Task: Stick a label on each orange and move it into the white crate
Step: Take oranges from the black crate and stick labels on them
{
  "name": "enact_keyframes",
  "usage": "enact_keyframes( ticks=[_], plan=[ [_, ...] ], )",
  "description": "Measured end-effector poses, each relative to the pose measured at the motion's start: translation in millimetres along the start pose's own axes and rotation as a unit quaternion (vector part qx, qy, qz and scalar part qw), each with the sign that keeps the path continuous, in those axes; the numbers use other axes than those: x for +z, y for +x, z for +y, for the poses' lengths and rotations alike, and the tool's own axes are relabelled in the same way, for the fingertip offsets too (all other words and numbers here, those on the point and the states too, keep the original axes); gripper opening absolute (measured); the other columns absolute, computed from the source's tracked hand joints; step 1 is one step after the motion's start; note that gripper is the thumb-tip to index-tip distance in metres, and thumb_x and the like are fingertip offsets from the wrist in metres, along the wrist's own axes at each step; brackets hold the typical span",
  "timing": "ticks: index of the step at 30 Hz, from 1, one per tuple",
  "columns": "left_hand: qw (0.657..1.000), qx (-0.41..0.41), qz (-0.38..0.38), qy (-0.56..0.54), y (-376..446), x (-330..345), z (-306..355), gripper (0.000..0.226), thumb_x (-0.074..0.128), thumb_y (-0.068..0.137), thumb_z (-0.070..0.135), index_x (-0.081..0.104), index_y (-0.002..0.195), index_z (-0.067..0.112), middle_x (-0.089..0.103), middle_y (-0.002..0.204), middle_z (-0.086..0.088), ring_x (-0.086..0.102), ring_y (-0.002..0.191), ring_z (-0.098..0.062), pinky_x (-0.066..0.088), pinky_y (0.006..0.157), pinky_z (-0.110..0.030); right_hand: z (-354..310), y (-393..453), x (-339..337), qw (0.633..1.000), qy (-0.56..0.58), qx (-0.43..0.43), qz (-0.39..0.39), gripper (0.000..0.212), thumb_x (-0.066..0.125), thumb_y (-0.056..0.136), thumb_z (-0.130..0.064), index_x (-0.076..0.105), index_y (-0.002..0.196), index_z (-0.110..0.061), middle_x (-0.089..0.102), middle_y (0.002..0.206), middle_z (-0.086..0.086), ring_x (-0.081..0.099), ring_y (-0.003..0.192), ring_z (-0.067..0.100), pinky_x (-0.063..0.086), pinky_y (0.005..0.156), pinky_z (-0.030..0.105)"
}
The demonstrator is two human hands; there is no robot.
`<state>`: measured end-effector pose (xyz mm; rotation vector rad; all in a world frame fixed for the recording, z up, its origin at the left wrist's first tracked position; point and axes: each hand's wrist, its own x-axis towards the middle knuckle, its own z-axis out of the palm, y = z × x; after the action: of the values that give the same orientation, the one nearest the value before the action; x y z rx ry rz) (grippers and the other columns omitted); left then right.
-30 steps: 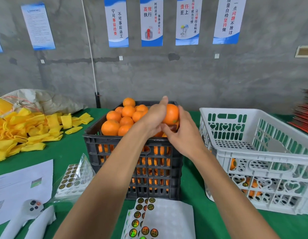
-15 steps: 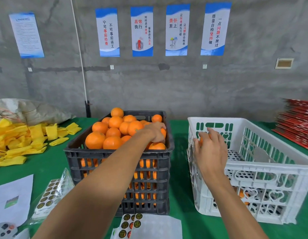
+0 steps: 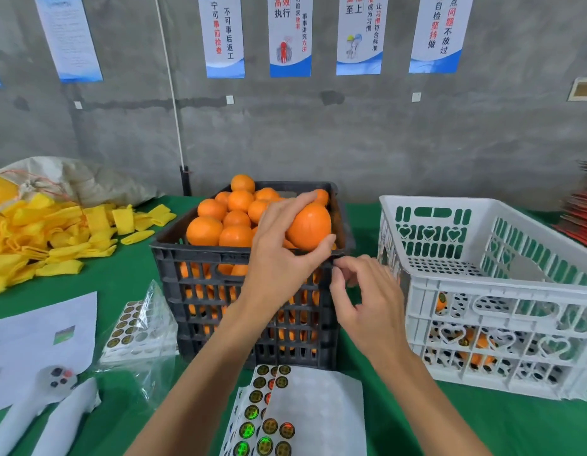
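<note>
Above the near right corner of the full black slatted plastic crate (image 3: 252, 291), round smooth orange (image 3: 309, 227) cupped in left hand (image 3: 279, 255), bare face turned rightward for labelling; right hand (image 3: 367, 291) just beneath, fingers loosely curled, possibly pinching a sticker — unclear; white perforated plastic crate (image 3: 502, 291) close alongside, holding few oranges

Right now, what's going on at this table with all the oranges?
A person is labelling oranges. The left hand grips one orange above the near right corner of the full black crate. The right hand is just below it, fingers curled, holding nothing that can be made out. Sticker sheets lie on the green table in front of the black crate. The white crate on the right holds only a few oranges at its bottom.
</note>
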<state>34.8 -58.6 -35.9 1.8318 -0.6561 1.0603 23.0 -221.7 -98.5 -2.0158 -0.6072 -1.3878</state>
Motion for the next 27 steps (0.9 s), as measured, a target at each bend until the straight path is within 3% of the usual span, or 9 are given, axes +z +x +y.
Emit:
enact_keyframes(
  ticks=[4, 6, 10, 12, 14, 16, 18, 22, 27],
  plan=[
    [0.998, 0.036, 0.046, 0.027, -53.0, -7.2, -12.7, 0.059, 0.084, 0.086, 0.025, 0.060, 0.139, 0.019, 0.054, 0.137, -0.003, 0.054, 0.127, -0.026, 0.048, 0.102, -0.038, -14.5, -27.4, 4.8, 0.996, 0.057, -0.001, -0.062, 0.007, 0.063, 0.099, -0.015, 0.067, 0.101, -0.010, 0.063, 0.088, -0.003, 0.059, 0.078, 0.016, 0.048, 0.069, 0.034],
    [0.999, 0.010, 0.018, 0.029, -83.2, -12.1, -21.2, 0.060, 0.084, 0.085, 0.027, 0.059, 0.140, 0.021, 0.053, 0.137, -0.003, 0.054, 0.128, -0.023, 0.047, 0.103, -0.033, -17.5, -49.6, 6.0, 0.985, 0.089, 0.040, -0.143, 0.007, 0.062, 0.099, -0.018, 0.067, 0.100, -0.014, 0.063, 0.091, -0.007, 0.060, 0.081, 0.011, 0.049, 0.068, 0.032],
    [0.977, -0.163, -0.118, -0.071, -146.2, -24.8, -41.5, 0.058, 0.076, 0.091, 0.048, 0.051, 0.143, 0.041, 0.047, 0.144, 0.015, 0.054, 0.129, -0.012, 0.053, 0.096, -0.025, -17.2, -107.8, 7.8, 0.884, 0.158, 0.124, -0.421, 0.012, 0.059, 0.100, -0.027, 0.070, 0.104, -0.028, 0.063, 0.103, -0.019, 0.056, 0.093, -0.004, 0.049, 0.081, 0.026],
    [0.947, -0.254, -0.168, -0.107, -169.6, -28.5, -51.9, 0.063, 0.073, 0.089, 0.058, 0.048, 0.146, 0.043, 0.047, 0.142, 0.023, 0.056, 0.125, -0.007, 0.057, 0.094, -0.030, -18.0, -127.3, 6.7, 0.842, 0.180, 0.106, -0.497, 0.018, 0.061, 0.099, -0.041, 0.068, 0.115, -0.038, 0.059, 0.123, -0.027, 0.050, 0.114, -0.009, 0.040, 0.097, 0.018],
    [0.925, -0.306, -0.203, -0.099, -184.3, -31.0, -57.9, 0.066, 0.068, 0.086, 0.069, 0.046, 0.145, 0.048, 0.049, 0.136, 0.031, 0.058, 0.121, -0.002, 0.057, 0.093, -0.028, -18.2, -133.8, 4.4, 0.819, 0.175, 0.090, -0.539, 0.034, 0.061, 0.092, -0.068, 0.059, 0.123, -0.056, 0.044, 0.137, -0.039, 0.036, 0.131, -0.011, 0.031, 0.109, 0.022],
    [0.917, -0.326, -0.212, -0.092, -192.1, -31.3, -58.3, 0.065, 0.062, 0.086, 0.076, 0.045, 0.143, 0.050, 0.051, 0.128, 0.035, 0.060, 0.117, -0.001, 0.056, 0.092, -0.027, -15.3, -135.5, 3.6, 0.805, 0.161, 0.089, -0.563, 0.057, 0.060, 0.082, -0.083, 0.055, 0.132, -0.058, 0.035, 0.143, -0.043, 0.027, 0.136, -0.011, 0.027, 0.112, 0.023],
    [0.912, -0.343, -0.203, -0.101, -195.9, -29.7, -56.0, 0.063, 0.058, 0.087, 0.076, 0.045, 0.143, 0.049, 0.053, 0.123, 0.035, 0.062, 0.114, -0.004, 0.057, 0.093, -0.029, -13.6, -137.8, 4.0, 0.810, 0.151, 0.084, -0.561, 0.066, 0.060, 0.080, -0.084, 0.057, 0.138, -0.051, 0.035, 0.145, -0.041, 0.026, 0.137, -0.010, 0.025, 0.114, 0.024],
    [0.912, -0.359, -0.172, -0.095, -197.5, -30.8, -52.1, 0.062, 0.053, 0.087, 0.079, 0.044, 0.141, 0.051, 0.053, 0.122, 0.034, 0.061, 0.112, -0.002, 0.055, 0.088, -0.022, -12.6, -141.3, 6.2, 0.829, 0.159, 0.083, -0.529, 0.054, 0.060, 0.087, -0.075, 0.068, 0.129, -0.043, 0.044, 0.140, -0.037, 0.033, 0.134, -0.007, 0.032, 0.112, 0.029],
    [0.914, -0.362, -0.165, -0.078, -200.6, -33.2, -51.1, 0.060, 0.050, 0.087, 0.079, 0.042, 0.140, 0.052, 0.049, 0.127, 0.034, 0.058, 0.116, 0.001, 0.054, 0.090, -0.019, -12.5, -144.2, 7.4, 0.819, 0.220, 0.159, -0.505, 0.036, 0.063, 0.093, -0.064, 0.073, 0.120, -0.043, 0.051, 0.136, -0.031, 0.038, 0.135, 0.002, 0.032, 0.112, 0.027]
  ],
)
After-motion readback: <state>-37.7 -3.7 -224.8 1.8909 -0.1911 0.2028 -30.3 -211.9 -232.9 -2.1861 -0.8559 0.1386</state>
